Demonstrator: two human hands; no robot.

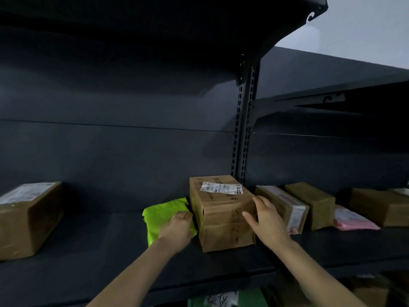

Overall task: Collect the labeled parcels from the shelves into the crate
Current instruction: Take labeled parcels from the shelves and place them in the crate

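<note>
A brown cardboard box (221,216) with a white label on top stands on the dark shelf (110,258), near the upright post. My left hand (178,229) is against the box's left side, lying over a bright green mailer bag (161,216). My right hand (265,218) is at the box's right front corner, fingers spread and touching the cardboard. Neither hand clearly grips the box. No crate is visible.
A labelled box (28,216) sits at the far left. To the right are a taped box (285,207), a plain brown box (314,202), a pink mailer (352,220) and another box (380,207). A slotted post (243,129) divides the bays. Green packaging (219,299) shows on the shelf below.
</note>
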